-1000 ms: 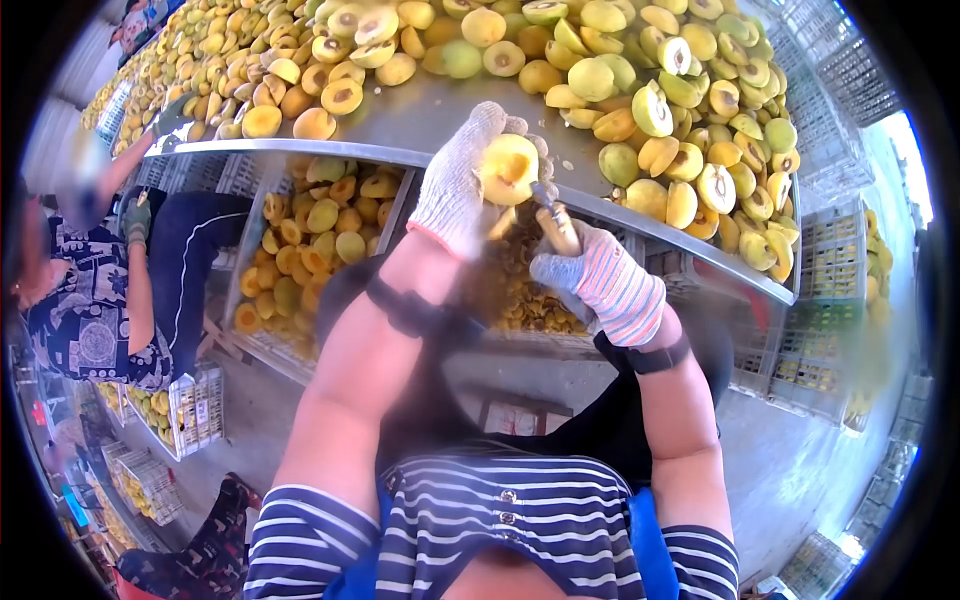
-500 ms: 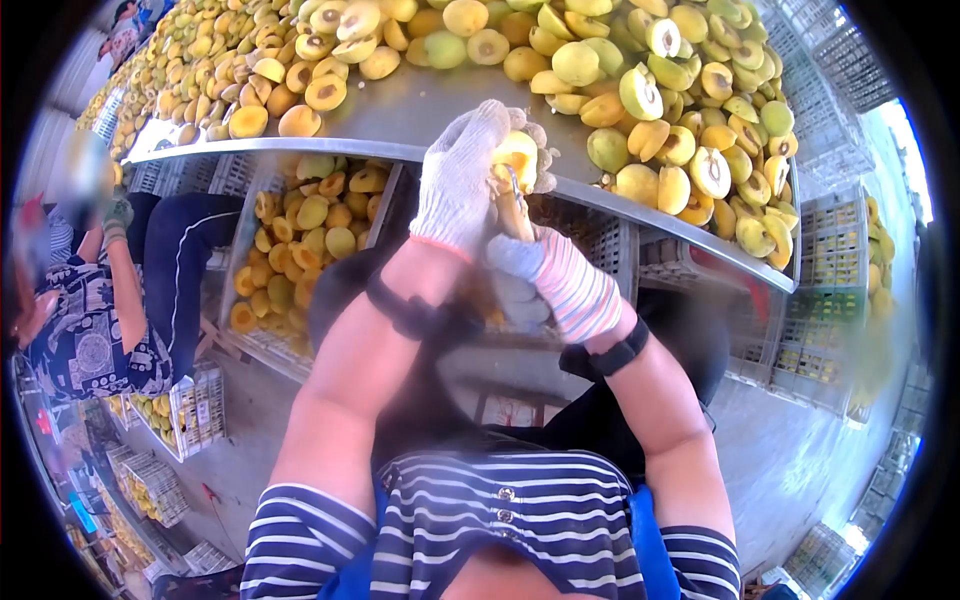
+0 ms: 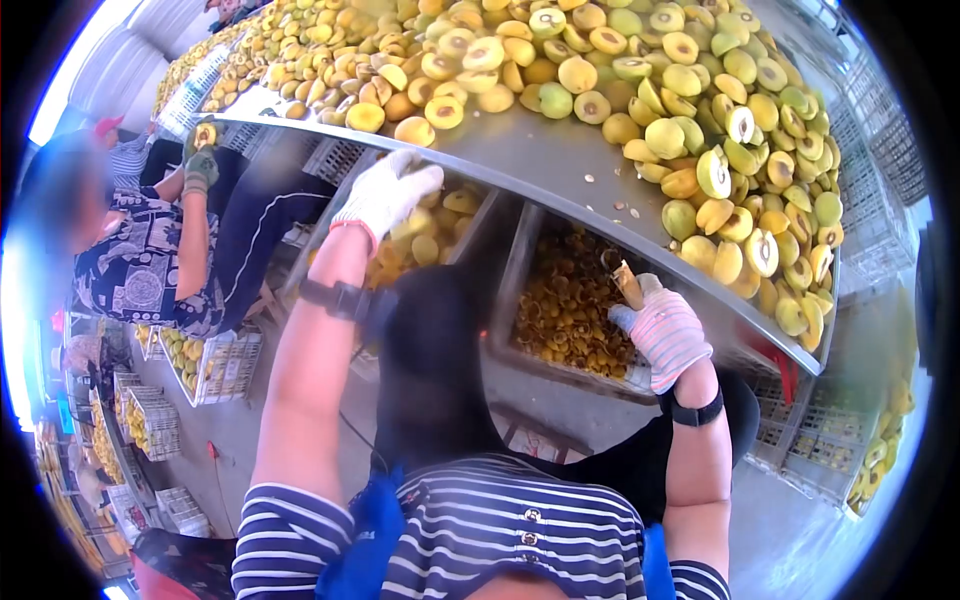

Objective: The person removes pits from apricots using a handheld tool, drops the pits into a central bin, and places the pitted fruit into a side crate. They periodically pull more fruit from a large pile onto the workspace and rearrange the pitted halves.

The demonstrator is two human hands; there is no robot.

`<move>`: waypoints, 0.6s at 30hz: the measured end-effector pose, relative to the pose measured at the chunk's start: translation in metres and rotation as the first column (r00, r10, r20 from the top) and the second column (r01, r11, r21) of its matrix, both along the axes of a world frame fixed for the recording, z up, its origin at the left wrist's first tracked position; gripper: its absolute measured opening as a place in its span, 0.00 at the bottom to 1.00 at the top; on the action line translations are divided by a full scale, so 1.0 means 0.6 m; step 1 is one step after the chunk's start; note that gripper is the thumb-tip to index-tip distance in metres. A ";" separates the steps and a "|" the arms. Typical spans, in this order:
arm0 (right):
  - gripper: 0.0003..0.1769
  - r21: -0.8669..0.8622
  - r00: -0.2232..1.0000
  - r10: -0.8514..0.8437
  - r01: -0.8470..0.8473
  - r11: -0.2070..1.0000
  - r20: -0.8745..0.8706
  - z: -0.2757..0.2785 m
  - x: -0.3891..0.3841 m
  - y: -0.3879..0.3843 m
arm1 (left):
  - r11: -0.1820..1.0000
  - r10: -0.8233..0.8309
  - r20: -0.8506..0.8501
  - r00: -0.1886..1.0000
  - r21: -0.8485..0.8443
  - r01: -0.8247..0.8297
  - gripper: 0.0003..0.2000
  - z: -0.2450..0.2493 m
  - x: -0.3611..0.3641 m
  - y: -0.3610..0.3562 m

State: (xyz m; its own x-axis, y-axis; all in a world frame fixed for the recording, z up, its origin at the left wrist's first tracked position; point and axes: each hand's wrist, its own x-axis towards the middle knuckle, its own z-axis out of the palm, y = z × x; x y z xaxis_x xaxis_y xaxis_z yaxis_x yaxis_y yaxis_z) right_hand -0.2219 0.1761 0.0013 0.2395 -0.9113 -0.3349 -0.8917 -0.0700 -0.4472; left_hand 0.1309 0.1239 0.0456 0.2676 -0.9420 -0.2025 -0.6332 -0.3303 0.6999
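My left hand [image 3: 388, 203], in a white knit glove, hangs by the table's front edge above a crate of halved yellow peaches [image 3: 424, 250]. Its fingers look loosely apart and no fruit shows in them. In a striped glove, my right hand [image 3: 668, 330] is closed around a wooden-handled pitting tool [image 3: 628, 285]. The tool's small metal tip points up and left. Below that tool stands a crate of brown pits and scraps [image 3: 568, 310]. Many peach halves [image 3: 700, 160] are heaped on the metal table [image 3: 560, 150], some with stones showing.
The metal table rim [image 3: 520, 188] runs across in front of me. At the left sits a co-worker [image 3: 140, 250], whose gloved hand [image 3: 201, 172] holds a peach half. White plastic crates [image 3: 225, 370] with fruit stand on the floor at left; stacked crates [image 3: 830, 430] stand at right.
My hands were together on a peach with the tool; now they are apart. The left went left over the peach crate and the fruit left it; the right moved right and down, keeping the tool.
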 end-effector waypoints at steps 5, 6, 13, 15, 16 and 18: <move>0.25 -0.061 0.958 -0.082 0.102 0.993 0.274 0.003 0.010 0.006 | 0.995 -0.083 0.593 0.801 0.006 0.098 0.35 -0.005 -0.013 -0.156; 0.25 -0.050 0.959 -0.083 0.100 0.994 0.272 0.007 0.012 0.006 | 0.992 -0.122 0.661 0.741 0.098 0.076 0.36 -0.021 -0.015 -0.193; 0.25 -0.102 0.941 0.041 -0.007 0.995 0.337 0.006 0.014 -0.006 | 0.950 -0.290 0.683 0.670 0.288 0.117 0.31 -0.082 -0.016 -0.275; 0.22 -0.039 0.849 -0.092 0.131 0.991 0.520 -0.011 0.030 -0.012 | 0.950 -0.311 0.659 0.685 0.242 0.198 0.30 -0.082 -0.025 -0.255; 0.19 0.040 0.705 -0.216 0.257 0.966 0.676 -0.013 0.041 -0.017 | 0.943 -0.328 0.640 0.695 0.182 0.278 0.29 -0.070 -0.037 -0.236; 0.15 0.291 0.491 -0.424 0.326 0.899 0.761 0.015 0.058 -0.025 | 0.901 -0.299 0.548 0.781 -0.108 0.420 0.29 -0.040 -0.079 -0.174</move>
